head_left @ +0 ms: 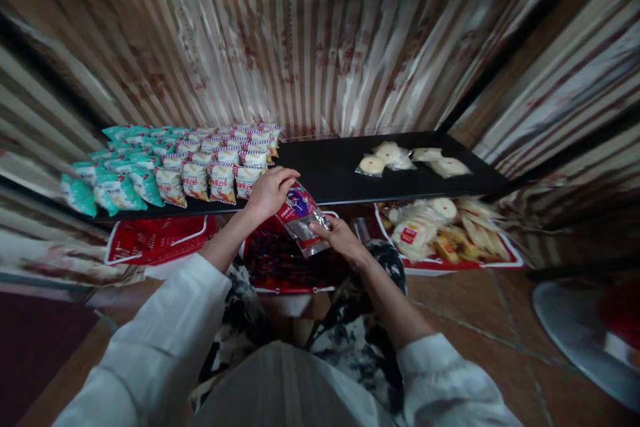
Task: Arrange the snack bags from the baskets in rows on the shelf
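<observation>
Holding one red packet point(303, 217) between both hands, left hand point(270, 192) gripping its top, right hand point(340, 237) its bottom, above the middle basket point(280, 267). Shelf point(330, 173) rows fill the left part; the middle stays bare; the basket looks well stocked.

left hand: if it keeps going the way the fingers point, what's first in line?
The left hand grips the top of the red snack packet, fingers pointing right along the black shelf edge. Past the packet, the way looks free; depth is unclear.
</observation>
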Demonstrator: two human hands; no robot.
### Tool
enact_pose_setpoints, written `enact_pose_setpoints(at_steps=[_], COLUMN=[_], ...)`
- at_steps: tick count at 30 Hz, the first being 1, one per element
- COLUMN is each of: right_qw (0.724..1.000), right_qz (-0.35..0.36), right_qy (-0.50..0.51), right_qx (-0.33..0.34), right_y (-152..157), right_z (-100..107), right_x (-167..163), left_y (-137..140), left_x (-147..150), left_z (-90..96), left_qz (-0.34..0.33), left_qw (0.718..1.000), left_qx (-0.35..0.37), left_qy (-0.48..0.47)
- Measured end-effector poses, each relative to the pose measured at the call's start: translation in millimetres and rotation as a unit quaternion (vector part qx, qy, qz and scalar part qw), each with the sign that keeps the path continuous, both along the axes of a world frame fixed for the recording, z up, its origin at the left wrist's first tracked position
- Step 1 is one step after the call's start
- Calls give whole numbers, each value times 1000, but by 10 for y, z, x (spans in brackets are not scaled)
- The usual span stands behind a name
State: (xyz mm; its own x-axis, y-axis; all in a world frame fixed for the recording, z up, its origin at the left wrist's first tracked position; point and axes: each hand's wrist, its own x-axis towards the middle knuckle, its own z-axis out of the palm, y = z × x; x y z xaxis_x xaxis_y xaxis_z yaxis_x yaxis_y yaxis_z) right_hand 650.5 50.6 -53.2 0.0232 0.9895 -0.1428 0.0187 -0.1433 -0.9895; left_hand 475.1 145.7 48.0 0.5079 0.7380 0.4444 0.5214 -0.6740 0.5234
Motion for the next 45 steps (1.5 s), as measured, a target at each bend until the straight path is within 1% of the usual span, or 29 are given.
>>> enact_pose_setpoints(at_steps=[2, 5, 7, 8, 9, 10, 11, 12, 13, 14, 15, 16, 19, 21, 24, 26, 29, 31, 33, 36, 39, 41, 42, 45], right_qw=[997, 984, 976, 973, 971, 970, 970, 970, 971, 973, 975, 977, 987, 991, 991, 989, 989, 988, 983, 959, 930, 920, 919, 921], right_qz=[-44, -111, -135, -141, -146, -150, -154, -157, -159, -156, -150, -142, -125, -119, -126, -132, -124, -132, -163, -201, -171, -142, -137, -146], right_qy=[51, 129, 165, 176, 182, 183, 182, 178, 173, 168, 162, 153, 97, 48, 0, -21, -30, -4, 62, 200, 299, 322, 321, 315], right_qx=[-24, -47, -49, -49, -49, -50, -47, -43, -39, -36, -34, -31, -4, 25, 47, 59, 81, 82, 57, -22, -126, -174, -183, -177], right_y=[9, 22, 40, 54, 71, 90, 112, 135, 158, 181, 205, 228, 298, 347, 426, 485, 592, 677, 768, 887, 967, 1006, 1025, 1079], right_z=[-8, -1, 14, 23, 33, 42, 50, 56, 59, 59, 54, 45, -1, -28, -18, 31, 132, 182, 203, 198, 170, 133, 108, 33], right_x=[82, 187, 241, 262, 282, 300, 317, 335, 355, 375, 398, 421, 489, 530, 592, 639, 702, 721, 720, 722, 763, 801, 816, 845], left_y=[75, 156, 172, 163, 142, 110, 69, 24, -20, -57, -82, -92, -37, 43, 161, 225, 306, 355, 397, 445, 486, 517, 532, 573], left_x=[37, 86, 142, 182, 228, 279, 333, 388, 439, 485, 524, 556, 608, 619, 628, 636, 653, 668, 681, 685, 674, 666, 664, 669], left_z=[-68, -253, -416, -500, -581, -656, -722, -779, -825, -862, -891, -913, -952, -958, -939, -916, -894, -894, -902, -924, -968, -1021, -1054, -1164], left_qz=[24, 73, 97, 105, 112, 108, 82, 40, 2, -10, -9, 4, 56, 69, 75, 63, 23, 10, 10, 7, -5, -7, -5, 8], left_qw=[1000, 995, 988, 982, 970, 952, 930, 901, 873, 852, 840, 834, 836, 839, 847, 869, 917, 942, 960, 977, 984, 986, 987, 988], left_qx=[0, -11, -60, -105, -164, -237, -319, -396, -453, -479, -489, -487, -459, -444, -418, -368, -242, -163, -99, -24, 32, 61, 71, 77], left_qy=[-20, -66, -101, -120, -142, -159, -165, -170, -184, -209, -235, -260, -297, -306, -319, -325, -316, -294, -262, -212, -177, -156, -147, -136])
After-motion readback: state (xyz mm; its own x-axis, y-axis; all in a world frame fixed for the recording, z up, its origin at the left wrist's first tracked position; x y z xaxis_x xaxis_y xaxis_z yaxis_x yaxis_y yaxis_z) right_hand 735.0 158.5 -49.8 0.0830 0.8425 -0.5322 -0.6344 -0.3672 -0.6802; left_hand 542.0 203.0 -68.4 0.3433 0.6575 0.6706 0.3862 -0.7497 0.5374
